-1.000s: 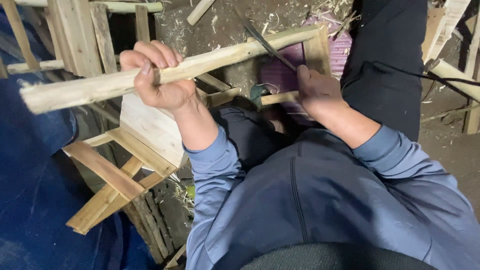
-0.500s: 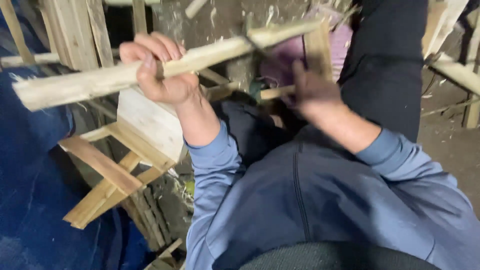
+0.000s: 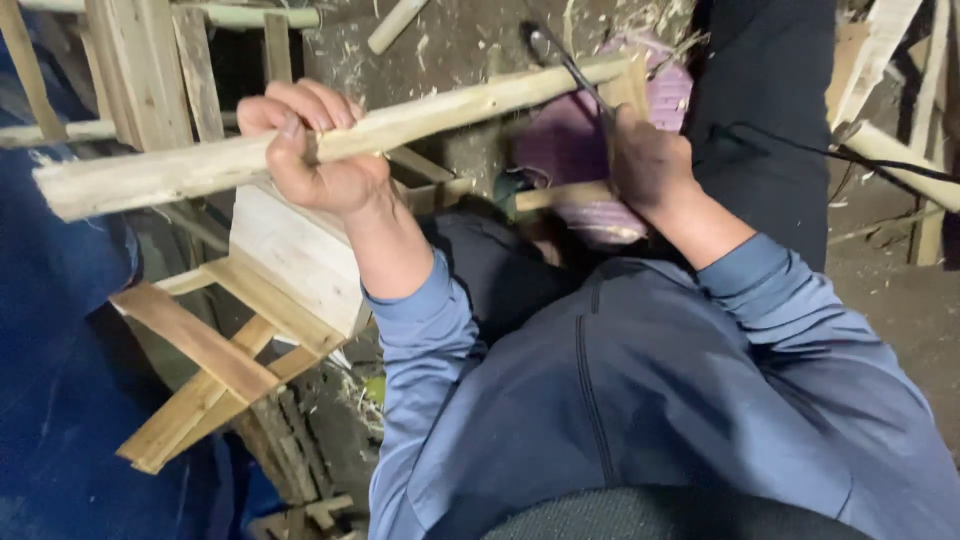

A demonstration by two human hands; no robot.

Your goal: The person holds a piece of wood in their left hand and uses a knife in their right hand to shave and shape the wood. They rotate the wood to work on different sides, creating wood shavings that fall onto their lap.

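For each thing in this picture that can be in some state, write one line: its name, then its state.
Left hand: closed around the pole.
Right hand: closed on the blade's handle.
Wooden pole: held level, bark stripped off.
Blade: dark, resting against the pole's far end.
Wooden frame: below the pole, tilted, untouched.
Purple cloth: crumpled beneath the pole.
Ground: strewn with shavings.

The long wooden pole (image 3: 330,135) you held was pale yellow-beige, with lighter cut faces at its end. The blade (image 3: 565,62) was dark grey metal. Your sleeves (image 3: 420,330) were dusty blue, and the trouser leg (image 3: 765,110) was black. The woven mat (image 3: 575,150) was purple with fine stripes. The wooden frame (image 3: 215,350) was light tan, and the ground (image 3: 470,45) was grey-brown.
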